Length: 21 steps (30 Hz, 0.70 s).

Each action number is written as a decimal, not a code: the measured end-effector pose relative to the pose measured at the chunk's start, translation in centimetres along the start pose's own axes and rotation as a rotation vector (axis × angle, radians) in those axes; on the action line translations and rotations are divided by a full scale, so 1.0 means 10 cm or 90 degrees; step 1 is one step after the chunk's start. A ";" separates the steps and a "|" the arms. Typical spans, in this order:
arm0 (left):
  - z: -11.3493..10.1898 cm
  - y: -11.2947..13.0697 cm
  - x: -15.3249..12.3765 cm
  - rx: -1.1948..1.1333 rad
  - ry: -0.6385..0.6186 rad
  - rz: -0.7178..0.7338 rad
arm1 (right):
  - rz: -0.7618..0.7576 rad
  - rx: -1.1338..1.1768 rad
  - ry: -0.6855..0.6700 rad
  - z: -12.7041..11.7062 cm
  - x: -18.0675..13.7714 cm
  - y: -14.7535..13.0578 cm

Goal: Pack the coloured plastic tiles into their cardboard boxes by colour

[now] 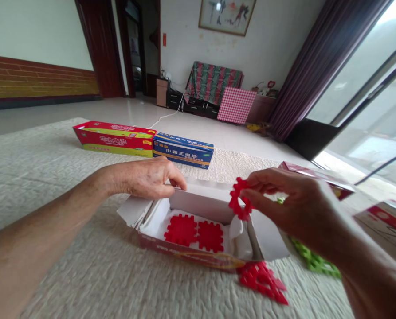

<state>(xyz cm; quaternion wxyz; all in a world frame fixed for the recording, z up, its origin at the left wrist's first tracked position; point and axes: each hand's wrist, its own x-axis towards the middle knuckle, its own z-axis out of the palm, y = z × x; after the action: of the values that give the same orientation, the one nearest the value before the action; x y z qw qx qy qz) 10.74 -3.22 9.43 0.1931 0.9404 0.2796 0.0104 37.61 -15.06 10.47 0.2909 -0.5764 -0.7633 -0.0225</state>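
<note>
An open cardboard box [191, 250] with a white inside stands in front of me, its end flaps spread outward. Two red notched square pieces [181, 229] lie flat side by side on the white lining at its bottom. My left hand [151, 177] grips the far wall of the box near its left corner, thumb and fingers closed over the edge. Above the box's right end, my right hand [280, 190] pinches a red notched ring piece [241, 199]. Outside, by the near right corner, lie more red notched pieces [263, 281], one of them pointed.
A red and yellow box [118, 141] and a blue box [183, 150] stand end to end beyond my left hand. Green notched pieces [314, 259] lie at the right, partly behind my right forearm. Two more boxes stand at the right, one with a red and white side [389, 226].
</note>
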 end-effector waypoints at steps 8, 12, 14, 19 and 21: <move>0.01 0.02 0.00 -0.028 0.007 -0.021 | -0.047 -0.070 -0.184 0.34 -0.05 -0.33; 0.00 0.04 0.01 -0.022 0.012 -0.016 | -0.033 -0.115 -0.223 0.36 -0.05 -0.34; 0.01 0.04 0.01 -0.028 0.014 -0.015 | -0.031 -0.131 -0.232 0.36 -0.04 -0.35; 0.02 0.02 0.02 -0.042 0.012 -0.031 | -0.038 -0.129 -0.203 0.32 -0.05 -0.35; 0.01 0.02 0.01 -0.036 0.009 -0.034 | -0.046 -0.112 -0.161 0.27 -0.04 -0.28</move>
<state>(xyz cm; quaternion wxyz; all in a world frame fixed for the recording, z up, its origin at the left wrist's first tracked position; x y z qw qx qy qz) 10.98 -3.34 9.36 0.2178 0.9268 0.3053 0.0194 34.05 -15.41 8.90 0.1398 -0.5704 -0.8089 -0.0272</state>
